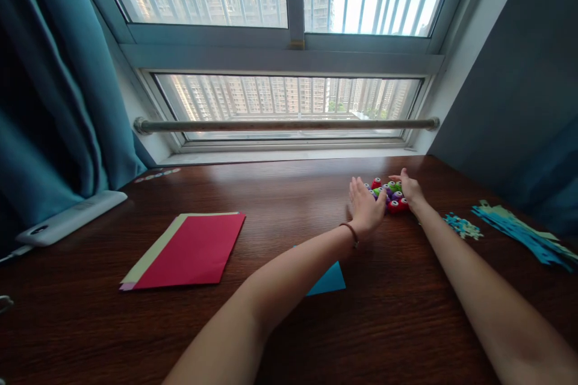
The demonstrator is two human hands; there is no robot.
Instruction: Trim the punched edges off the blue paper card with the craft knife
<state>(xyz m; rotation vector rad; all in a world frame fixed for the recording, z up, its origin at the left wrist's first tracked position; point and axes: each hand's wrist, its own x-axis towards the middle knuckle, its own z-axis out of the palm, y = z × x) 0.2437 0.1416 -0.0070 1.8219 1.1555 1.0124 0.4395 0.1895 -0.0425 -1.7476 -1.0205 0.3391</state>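
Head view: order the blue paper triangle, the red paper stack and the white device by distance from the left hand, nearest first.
From the left hand:
1. Blue paper triangle, just below it by the forearm.
2. Red paper stack, further left, mid-table.
3. White device, far left by the curtain.

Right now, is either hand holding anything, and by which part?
Nothing is lifted. The left hand and right hand cup the sides of a punch cluster on the desk.

No readable txt — no labels, brands or nos. anywhere.
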